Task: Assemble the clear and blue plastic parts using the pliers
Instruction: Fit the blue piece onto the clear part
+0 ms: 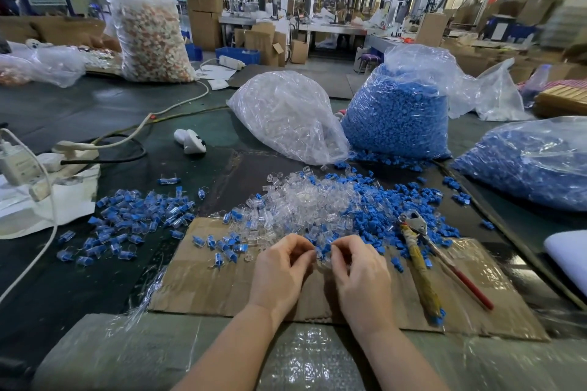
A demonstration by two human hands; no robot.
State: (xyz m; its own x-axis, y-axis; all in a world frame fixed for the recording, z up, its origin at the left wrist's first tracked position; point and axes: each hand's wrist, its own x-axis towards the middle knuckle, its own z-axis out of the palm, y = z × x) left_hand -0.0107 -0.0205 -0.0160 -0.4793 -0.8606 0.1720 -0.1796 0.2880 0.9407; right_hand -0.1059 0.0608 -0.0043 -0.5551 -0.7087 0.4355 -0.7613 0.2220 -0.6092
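Left hand [281, 267] and right hand [359, 270], fingers curled, pinch small parts [320, 252] together over the cardboard [203, 282]. Pliers [422, 251] lie untouched just right.

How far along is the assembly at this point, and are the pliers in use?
Done: a spread of joined clear-and-blue pieces lies left of the cardboard sheet. In hand: the left hand and right hand pinch small parts together; the yellow-and-red-handled pliers lie untouched at right. Left: the loose mixed pile, plus the bag of clear parts and bags of blue parts.
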